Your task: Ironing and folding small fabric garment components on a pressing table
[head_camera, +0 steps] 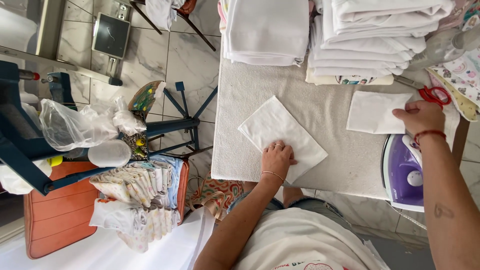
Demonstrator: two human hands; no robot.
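Head camera looks straight down on an ironing surface. Left hand (pixel 276 159) lies palm-down, fingers spread flat on the near corner of a folded white cloth (pixel 282 136); it presses rather than grasps, with nothing closed in the fingers. That cloth sits askew on the grey padded ironing board (pixel 340 165), near its front edge. Right hand (pixel 421 116) rests on the right edge of a second, smaller folded white cloth (pixel 375 112), fingers curled over the edge; whether it pinches the fabric or only touches it cannot be told from this angle. Both cloths lie well apart on the board.

Just below the right hand, a purple and white steam iron (pixel 402 172) lies at the board's right end, untouched. Red-handled scissors (pixel 434 95) lie just beside the right hand, and stacks of folded white linen (pixel 320 35) fill the far side of the board. Left of the board, a blue metal rack (pixel 30 150) carries plastic bags, and an orange chair (pixel 60 215) holds printed baby cloths.

By the look of it, the step in hand is smoothing a folded piece flat under the left palm. Any next move would call for keeping the fold edges aligned while the palm lifts, since the thin cloth could slide or spring open.
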